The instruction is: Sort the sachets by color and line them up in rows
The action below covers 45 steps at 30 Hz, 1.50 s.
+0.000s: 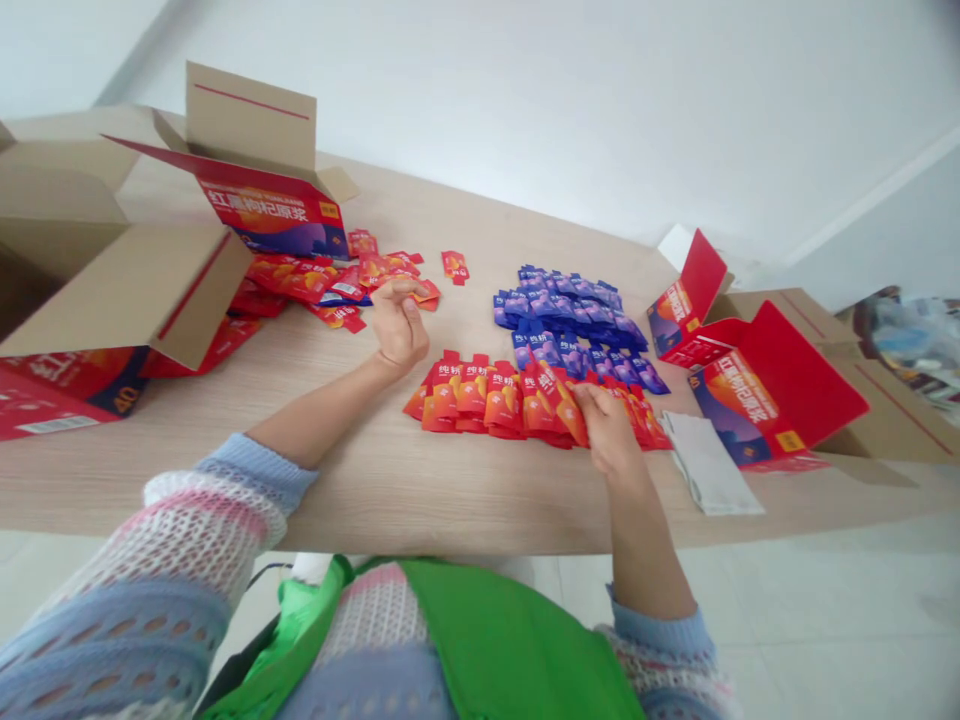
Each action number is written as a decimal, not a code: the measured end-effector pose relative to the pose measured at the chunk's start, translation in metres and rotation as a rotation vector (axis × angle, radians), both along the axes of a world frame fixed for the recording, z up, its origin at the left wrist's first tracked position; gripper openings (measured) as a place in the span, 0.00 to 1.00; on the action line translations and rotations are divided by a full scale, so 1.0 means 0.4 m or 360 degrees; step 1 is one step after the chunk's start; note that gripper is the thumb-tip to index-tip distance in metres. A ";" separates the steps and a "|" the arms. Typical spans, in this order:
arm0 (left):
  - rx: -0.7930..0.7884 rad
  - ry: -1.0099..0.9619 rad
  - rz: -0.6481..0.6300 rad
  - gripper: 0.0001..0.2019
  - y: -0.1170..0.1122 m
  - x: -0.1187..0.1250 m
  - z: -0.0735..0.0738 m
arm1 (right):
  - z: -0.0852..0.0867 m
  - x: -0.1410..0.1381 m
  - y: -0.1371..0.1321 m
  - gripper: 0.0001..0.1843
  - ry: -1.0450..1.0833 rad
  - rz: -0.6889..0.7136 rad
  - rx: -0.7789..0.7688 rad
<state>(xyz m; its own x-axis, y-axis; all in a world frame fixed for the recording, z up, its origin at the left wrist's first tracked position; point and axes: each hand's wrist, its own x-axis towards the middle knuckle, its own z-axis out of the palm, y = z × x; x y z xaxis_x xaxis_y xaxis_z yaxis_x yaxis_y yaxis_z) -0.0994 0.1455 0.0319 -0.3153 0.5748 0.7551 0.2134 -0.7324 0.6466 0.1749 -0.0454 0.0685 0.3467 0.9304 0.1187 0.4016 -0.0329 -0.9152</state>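
My right hand [609, 430] pinches a red pouch [561, 402] with an orange fruit print, at the front row of overlapping red pouches [472, 392]. Bent loosely, with the fingers apart from the thumb, my left hand [402, 325] is raised beside the loose pile of red pouches [300, 275]; I see nothing held in it. One red pouch [429, 296] shows just behind its fingertips. Behind the front row, purple-blue pouches [566, 300] lie in several overlapping rows. A single red pouch [454, 266] lies apart, farther back.
Open red printed cartons stand at the left back [270, 215] and left front [82, 385]. Two more open cartons, a smaller one [675, 315] and a larger one [739, 405], are at the right. A folded white cloth [709, 465] lies near the table's [450, 500] front edge.
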 end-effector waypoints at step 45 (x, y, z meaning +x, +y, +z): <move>-0.0958 0.0220 0.0829 0.16 0.128 -0.150 -0.103 | -0.038 0.012 -0.043 0.38 -0.1242 -0.0535 -0.0719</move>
<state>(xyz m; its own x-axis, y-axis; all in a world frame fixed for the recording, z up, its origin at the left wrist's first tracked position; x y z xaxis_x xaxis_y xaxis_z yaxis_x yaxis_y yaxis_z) -0.1592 0.1969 -0.0094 -0.5811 0.7001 0.4149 0.5384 -0.0516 0.8411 0.1796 -0.0624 0.0531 0.5786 0.8113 0.0837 0.7975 -0.5412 -0.2666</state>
